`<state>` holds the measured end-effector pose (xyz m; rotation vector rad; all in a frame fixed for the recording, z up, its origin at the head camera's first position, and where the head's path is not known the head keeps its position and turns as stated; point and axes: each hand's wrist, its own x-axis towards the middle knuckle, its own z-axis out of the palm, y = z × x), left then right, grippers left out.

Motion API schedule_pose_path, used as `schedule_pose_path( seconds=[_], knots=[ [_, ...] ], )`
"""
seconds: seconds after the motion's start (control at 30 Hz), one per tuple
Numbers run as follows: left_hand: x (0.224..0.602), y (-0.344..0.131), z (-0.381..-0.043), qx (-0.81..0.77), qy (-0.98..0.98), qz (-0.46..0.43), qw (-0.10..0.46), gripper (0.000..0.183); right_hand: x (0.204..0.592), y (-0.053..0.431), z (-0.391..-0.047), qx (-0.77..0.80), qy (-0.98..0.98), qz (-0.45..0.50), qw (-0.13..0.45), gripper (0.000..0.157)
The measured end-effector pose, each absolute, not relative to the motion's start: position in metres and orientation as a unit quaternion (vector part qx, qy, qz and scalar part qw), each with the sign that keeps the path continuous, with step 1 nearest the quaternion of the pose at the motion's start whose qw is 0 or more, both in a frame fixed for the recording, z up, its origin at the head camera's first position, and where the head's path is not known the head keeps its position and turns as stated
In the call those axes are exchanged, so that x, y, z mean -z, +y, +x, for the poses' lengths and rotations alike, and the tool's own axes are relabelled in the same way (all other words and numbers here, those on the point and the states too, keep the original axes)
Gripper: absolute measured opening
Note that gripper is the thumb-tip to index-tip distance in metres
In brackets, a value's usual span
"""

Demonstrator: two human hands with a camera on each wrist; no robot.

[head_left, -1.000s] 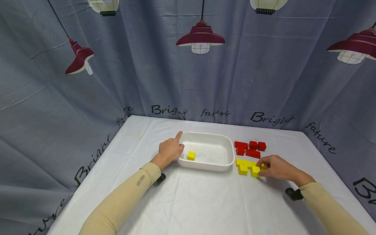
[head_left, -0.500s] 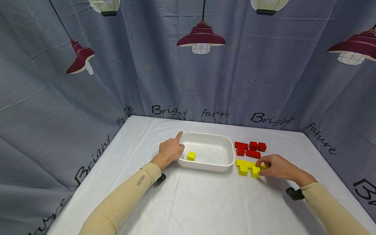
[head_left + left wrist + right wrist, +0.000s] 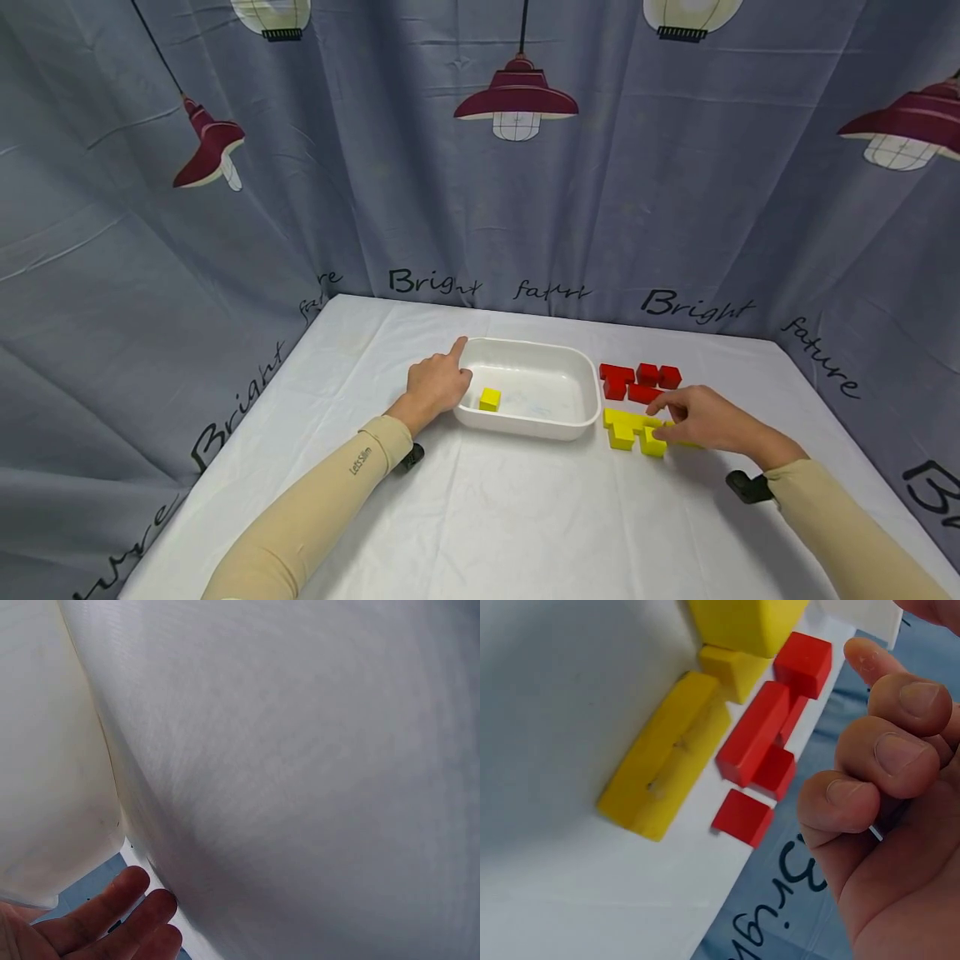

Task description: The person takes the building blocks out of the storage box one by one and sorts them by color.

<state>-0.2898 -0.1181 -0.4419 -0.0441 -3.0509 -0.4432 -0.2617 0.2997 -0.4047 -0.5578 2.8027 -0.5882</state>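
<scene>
In the head view, my left hand [image 3: 435, 383] holds the left end of a white tray [image 3: 536, 427], thumb over the rim and index finger stretched along its corner. My right hand [image 3: 708, 417] is over the yellow blocks, thumb and index finger apart with nothing between them; its other fingers are curled in the right wrist view. Near the thumb tip sits a yellow block [image 3: 652, 443]. A yellow cube [image 3: 621, 437] is left of it, before a long yellow bar [image 3: 622, 416]. Another yellow piece [image 3: 686, 445] is mostly hidden beneath the hand.
One yellow cube [image 3: 490, 400] lies inside the tray. Behind the yellow group are red blocks: a bar [image 3: 617, 372], a cube [image 3: 615, 389], a second bar [image 3: 642, 394] partly behind the index finger, and two more red cubes [image 3: 670, 377]. A grey curtain [image 3: 480, 208] borders the table.
My right thumb and index finger have spread and come up off the yellow block. A yellow piece now shows under the right hand. The left hand and tray have stayed put.
</scene>
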Motion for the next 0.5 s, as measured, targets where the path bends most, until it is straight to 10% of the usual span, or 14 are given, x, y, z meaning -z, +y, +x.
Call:
schedule_pose_path(
  seconds=[0.5],
  knots=[
    [0.441, -0.117, -0.289, 0.146, -0.989, -0.012, 0.025, 0.062, 0.386, 0.28, -0.27, 0.21, 0.949, -0.209, 0.11, 0.034]
  ],
)
